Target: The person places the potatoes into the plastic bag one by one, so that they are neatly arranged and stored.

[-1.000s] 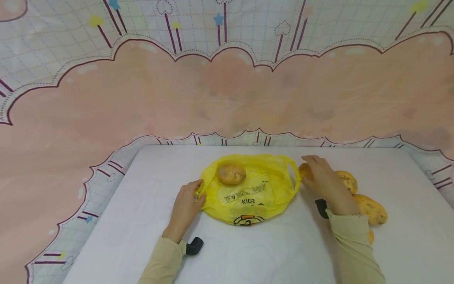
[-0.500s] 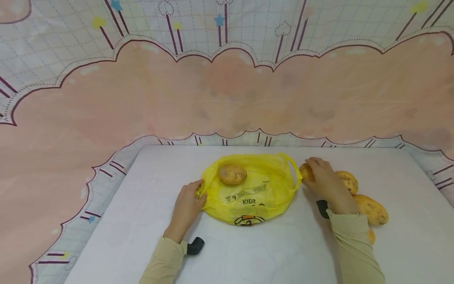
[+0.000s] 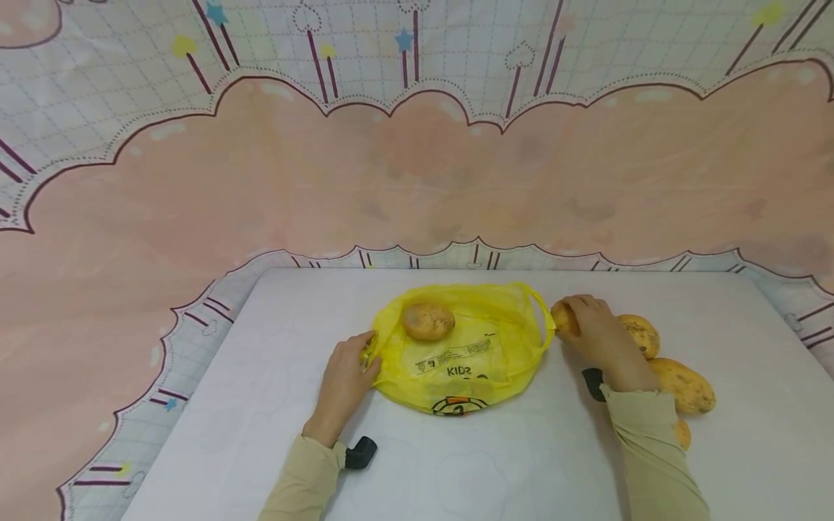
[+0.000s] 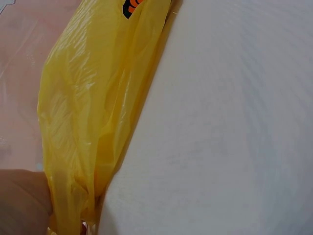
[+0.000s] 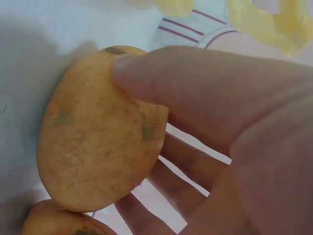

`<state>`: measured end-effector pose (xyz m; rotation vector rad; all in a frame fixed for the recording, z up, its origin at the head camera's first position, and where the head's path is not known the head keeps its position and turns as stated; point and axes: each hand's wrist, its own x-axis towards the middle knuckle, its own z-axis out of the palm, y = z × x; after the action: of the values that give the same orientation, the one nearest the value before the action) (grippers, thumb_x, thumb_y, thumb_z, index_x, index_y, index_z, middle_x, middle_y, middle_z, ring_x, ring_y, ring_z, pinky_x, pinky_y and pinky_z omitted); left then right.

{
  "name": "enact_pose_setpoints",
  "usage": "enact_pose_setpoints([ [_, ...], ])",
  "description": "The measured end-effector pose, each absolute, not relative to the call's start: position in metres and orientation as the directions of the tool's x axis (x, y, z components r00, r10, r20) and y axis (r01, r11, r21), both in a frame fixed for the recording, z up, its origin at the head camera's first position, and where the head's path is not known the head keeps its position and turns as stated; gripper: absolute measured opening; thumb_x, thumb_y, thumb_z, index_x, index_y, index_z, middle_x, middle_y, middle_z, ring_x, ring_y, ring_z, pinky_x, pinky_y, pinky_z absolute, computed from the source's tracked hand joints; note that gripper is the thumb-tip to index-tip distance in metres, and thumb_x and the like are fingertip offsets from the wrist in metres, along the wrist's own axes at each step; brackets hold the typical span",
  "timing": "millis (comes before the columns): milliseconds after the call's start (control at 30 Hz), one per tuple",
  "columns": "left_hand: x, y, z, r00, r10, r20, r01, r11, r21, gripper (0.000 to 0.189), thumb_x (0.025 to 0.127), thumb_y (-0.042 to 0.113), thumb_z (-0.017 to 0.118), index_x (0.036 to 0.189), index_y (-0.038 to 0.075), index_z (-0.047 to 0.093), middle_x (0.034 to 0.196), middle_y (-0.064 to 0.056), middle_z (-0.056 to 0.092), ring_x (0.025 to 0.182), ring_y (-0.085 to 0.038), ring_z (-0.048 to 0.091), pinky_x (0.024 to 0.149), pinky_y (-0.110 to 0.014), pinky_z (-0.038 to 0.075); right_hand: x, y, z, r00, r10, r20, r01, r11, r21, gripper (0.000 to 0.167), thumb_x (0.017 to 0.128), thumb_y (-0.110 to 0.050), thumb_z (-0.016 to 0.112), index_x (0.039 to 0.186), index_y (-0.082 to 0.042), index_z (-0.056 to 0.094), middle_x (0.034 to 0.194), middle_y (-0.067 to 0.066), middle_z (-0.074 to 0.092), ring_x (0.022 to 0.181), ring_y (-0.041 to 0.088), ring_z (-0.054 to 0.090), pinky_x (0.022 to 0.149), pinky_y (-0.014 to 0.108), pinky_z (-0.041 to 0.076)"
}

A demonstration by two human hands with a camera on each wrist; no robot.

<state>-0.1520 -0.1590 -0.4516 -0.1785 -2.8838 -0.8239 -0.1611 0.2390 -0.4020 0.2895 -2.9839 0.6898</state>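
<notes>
Yellow bag (image 3: 498,387), one potato (image 3: 428,322) inside, left grip (image 3: 343,380) pinching its edge, right grip (image 3: 602,340) clasping another potato (image 5: 93,137)

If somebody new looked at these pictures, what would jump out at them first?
Probably the bright yellow bag on the white table, with a potato near its left end and the person's left hand gripping that side. Next, the right hand holding another potato by the opposite handle, with more potatoes beside that forearm.
</notes>
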Motion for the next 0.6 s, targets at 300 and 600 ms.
enact_pose_setpoints([
  [300,-0.1516,-0.1585,-0.4526,-0.982,0.075,0.174,0.156,0.844,0.513,0.048,0.092,0.016,0.07,0.136,0.001,0.056,0.126,-0.014,0.063,0.111,-0.03,0.056,0.098,-0.045,0.047,-0.162,0.2407,-0.4054,-0.985,-0.13,0.109,-0.166,0.878,-0.448,0.044,0.088,-0.012,0.073,0.125,0.006,0.056,0.128,0.032,0.052,0.111,0.05,0.049,0.096,0.061,0.042],
  [600,-0.152,-0.1593,-0.4534,-0.981,0.079,0.179,0.16,0.846,0.508,0.049,0.092,0.016,0.07,0.136,0.0,0.055,0.127,-0.015,0.063,0.112,-0.031,0.055,0.098,-0.045,0.046,-0.163,0.2392,-0.4037,-0.989,-0.099,0.106,-0.137,0.879,-0.456,0.043,0.087,-0.011,0.074,0.124,0.006,0.058,0.13,0.031,0.053,0.113,0.048,0.051,0.095,0.061,0.044],
])
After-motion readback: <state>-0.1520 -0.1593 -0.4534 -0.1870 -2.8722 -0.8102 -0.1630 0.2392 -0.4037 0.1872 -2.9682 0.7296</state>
